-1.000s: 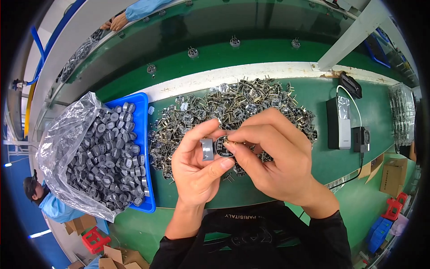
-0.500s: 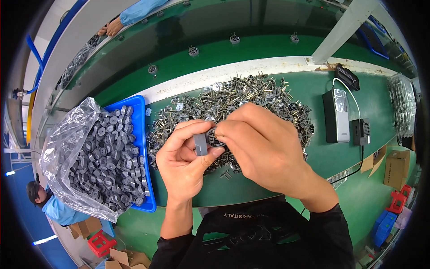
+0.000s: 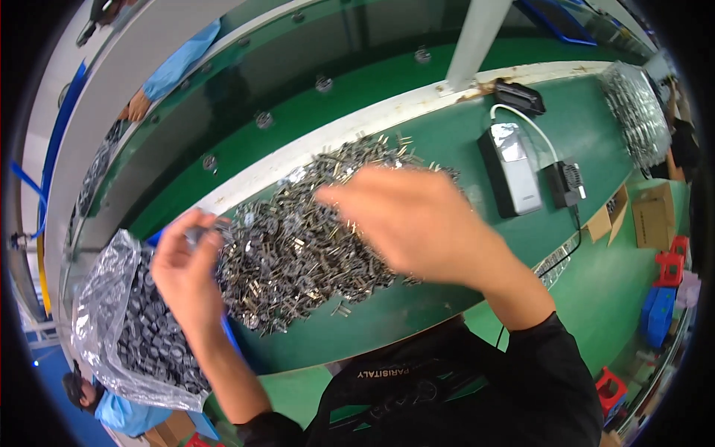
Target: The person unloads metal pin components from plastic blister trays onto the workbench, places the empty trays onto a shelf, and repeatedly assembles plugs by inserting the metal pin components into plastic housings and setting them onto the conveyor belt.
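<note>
The hands had parted; left hand (image 3: 186, 272) pinched a small grey part (image 3: 199, 235) at nine o'clock; right hand (image 3: 417, 223), grip loose and empty, hung over the metal pile (image 3: 298, 253).

Right of your right hand: a silver-and-black device (image 3: 511, 170) wired by a white cable (image 3: 521, 123) to a small black box (image 3: 564, 183). Further right, cardboard boxes (image 3: 649, 216) and red stools (image 3: 674, 259) on the green floor (image 3: 596, 298).

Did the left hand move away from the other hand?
Yes. The left hand was touching the right hand over the pile of metal parts; now it has swung left, to the pile's left edge by the bag.
</note>
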The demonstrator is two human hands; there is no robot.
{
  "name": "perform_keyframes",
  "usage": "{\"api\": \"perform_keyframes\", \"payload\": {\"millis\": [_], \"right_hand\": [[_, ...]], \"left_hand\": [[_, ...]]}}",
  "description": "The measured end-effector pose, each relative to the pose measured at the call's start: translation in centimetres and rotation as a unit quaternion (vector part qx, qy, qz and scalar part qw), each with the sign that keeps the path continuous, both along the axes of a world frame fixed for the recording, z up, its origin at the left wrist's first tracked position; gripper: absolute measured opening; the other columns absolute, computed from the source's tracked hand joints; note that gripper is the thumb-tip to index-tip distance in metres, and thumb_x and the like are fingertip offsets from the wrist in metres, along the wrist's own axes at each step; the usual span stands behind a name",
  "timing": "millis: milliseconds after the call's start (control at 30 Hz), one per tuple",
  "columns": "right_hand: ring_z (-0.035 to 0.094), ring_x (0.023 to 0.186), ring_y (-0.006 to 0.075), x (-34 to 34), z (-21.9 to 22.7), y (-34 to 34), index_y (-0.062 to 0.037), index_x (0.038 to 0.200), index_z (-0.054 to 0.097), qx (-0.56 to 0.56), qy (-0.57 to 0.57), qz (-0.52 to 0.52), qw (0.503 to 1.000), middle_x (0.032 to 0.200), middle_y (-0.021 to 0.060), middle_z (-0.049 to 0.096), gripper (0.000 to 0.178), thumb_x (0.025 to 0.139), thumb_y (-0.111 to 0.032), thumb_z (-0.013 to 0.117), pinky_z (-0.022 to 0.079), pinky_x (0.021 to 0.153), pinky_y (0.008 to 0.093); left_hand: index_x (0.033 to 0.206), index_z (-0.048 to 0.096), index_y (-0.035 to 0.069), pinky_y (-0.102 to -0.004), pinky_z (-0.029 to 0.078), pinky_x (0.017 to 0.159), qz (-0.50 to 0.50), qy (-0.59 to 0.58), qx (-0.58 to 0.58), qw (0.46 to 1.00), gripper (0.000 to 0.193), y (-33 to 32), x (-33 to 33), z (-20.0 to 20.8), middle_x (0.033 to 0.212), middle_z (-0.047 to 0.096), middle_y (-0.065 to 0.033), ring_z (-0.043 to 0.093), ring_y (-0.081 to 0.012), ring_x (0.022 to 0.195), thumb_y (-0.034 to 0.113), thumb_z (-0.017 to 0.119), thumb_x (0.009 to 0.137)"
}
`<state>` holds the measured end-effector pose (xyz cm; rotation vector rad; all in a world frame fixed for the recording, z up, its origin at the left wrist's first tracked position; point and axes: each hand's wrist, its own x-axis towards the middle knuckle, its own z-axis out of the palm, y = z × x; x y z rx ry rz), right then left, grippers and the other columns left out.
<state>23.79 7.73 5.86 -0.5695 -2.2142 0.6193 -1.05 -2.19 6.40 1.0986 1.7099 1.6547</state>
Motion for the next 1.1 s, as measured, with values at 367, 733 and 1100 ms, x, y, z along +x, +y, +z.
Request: {"api": "perform_keyframes", "payload": {"millis": [367, 733, 1100], "right_hand": [[0.066, 0.078, 0.0337, 0.5, -7.9, 7.6, -0.0014, 0.078, 0.068, -0.072, -0.203, -0.273, 0.937, 0.084, 0.0163, 0.066, 0.029, 0.078, -0.03, 0.066, 0.054, 0.069, 0.044], [0.062, 0.076, 0.0378, 3.1, -6.2, 6.7, -0.0013, 0.08, 0.063, -0.098, -0.047, -0.232, 0.967, 0.084, 0.016, 0.062, 0.016, 0.082, -0.017, 0.064, 0.05, 0.068, 0.0471], [0.06, 0.065, 0.0127, 1.8, -3.5, 2.5, -0.0028, 0.089, 0.068, -0.3, 0.168, 0.043, 0.938, 0.083, 0.0062, 0.064, 0.016, 0.075, -0.007, 0.074, 0.048, 0.058, 0.026]], "left_hand": [[0.09, 0.066, 0.006, -0.0204, 0.036, 0.048, 0.088, 0.101, -0.248, 0.959, 0.017, 10.1, -33.6, -11.6, 0.073, 0.058, 0.0007, 0.052, -0.0076, 0.06, 0.004, 0.063, 0.073], [0.091, 0.066, -0.003, -0.0222, 0.031, 0.042, 0.054, 0.29, -0.244, 0.924, 0.018, 10.4, -26.6, -7.6, 0.062, 0.054, 0.0004, 0.044, -0.0066, 0.048, 0.005, 0.07, 0.076], [0.121, 0.059, -0.003, -0.0184, 0.049, 0.068, -0.083, 0.148, -0.052, 0.984, 0.052, 1.0, 5.8, 1.7, 0.106, 0.059, -0.0093, 0.057, -0.0097, 0.085, -0.014, 0.069, 0.071]]}}
